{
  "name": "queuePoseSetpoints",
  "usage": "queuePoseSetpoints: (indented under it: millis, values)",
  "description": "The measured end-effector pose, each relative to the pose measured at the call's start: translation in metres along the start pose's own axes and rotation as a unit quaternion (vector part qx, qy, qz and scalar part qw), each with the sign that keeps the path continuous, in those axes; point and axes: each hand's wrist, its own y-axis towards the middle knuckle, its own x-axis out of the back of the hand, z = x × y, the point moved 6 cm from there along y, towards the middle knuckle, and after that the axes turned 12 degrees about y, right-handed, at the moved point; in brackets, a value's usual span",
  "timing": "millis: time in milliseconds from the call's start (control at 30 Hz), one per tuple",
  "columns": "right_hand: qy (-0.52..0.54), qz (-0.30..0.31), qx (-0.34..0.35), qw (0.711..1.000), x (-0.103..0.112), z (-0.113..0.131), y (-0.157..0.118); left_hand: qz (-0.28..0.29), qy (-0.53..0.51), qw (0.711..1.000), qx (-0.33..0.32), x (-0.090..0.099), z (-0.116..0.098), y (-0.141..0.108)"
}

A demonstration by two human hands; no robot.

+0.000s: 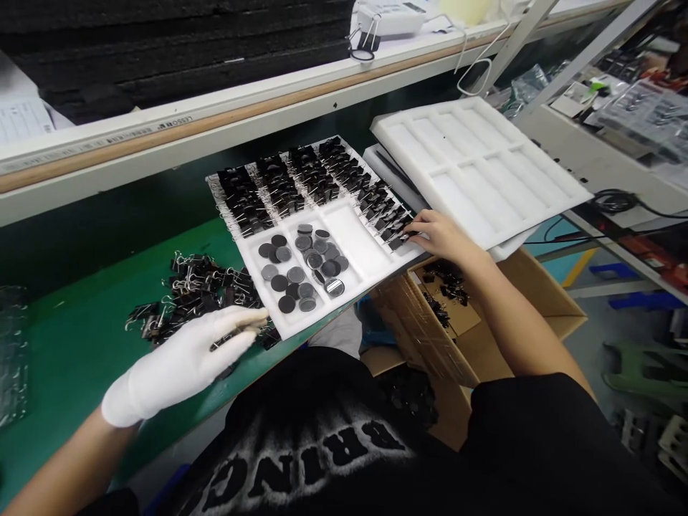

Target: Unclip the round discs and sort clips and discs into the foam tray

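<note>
A white foam tray lies angled across the green table, its far and right compartments packed with rows of black binder clips. Dark and clear round discs lie loose in its front-left compartments. My bare right hand is at the tray's near right corner, fingertips pinched on a binder clip at the end of the right-hand row. Left of the tray, a heap of loose binder clips rests on the table. In front of it my left hand, in a white glove, closes on a dark binder clip, mostly covered by the fingers.
Empty-celled white foam trays are stacked to the right. Below the table edge stands an open cardboard box with some black clips inside. A shelf bearing black foam sheets runs across the back. Clear plastic trays lie at far left.
</note>
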Motion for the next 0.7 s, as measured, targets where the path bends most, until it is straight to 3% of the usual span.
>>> queuePoseSetpoints:
  millis: [100,200,267,333,400,500,600,700]
  values:
    - [-0.023,0.030,-0.026,0.999,0.002,0.000,0.000,-0.024,-0.002,0.999,0.045,0.001,0.020,-0.021]
    - [-0.053,0.066,-0.085,0.993,0.011,0.009,-0.004,-0.077,-0.005,0.991,0.105,0.002,0.051,-0.060]
    - [-0.074,0.052,-0.107,0.990,0.018,0.032,-0.004,-0.140,-0.009,0.977,0.163,0.004,0.078,-0.095]
    - [-0.088,-0.001,-0.086,0.992,0.019,0.071,0.002,-0.213,-0.025,0.946,0.242,0.006,0.105,-0.130]
    - [-0.063,-0.020,-0.033,0.997,0.001,0.118,0.012,-0.295,-0.041,0.895,0.333,0.006,0.129,-0.162]
    - [-0.016,0.035,0.041,0.998,-0.050,0.172,0.028,-0.400,0.007,0.800,0.447,0.000,0.157,-0.195]
    - [-0.007,0.053,0.037,0.998,-0.089,0.182,0.037,-0.409,0.146,0.764,0.478,-0.013,0.181,-0.209]
    - [0.043,0.058,-0.005,0.997,-0.104,0.166,0.041,-0.414,0.195,0.729,0.508,-0.035,0.207,-0.236]
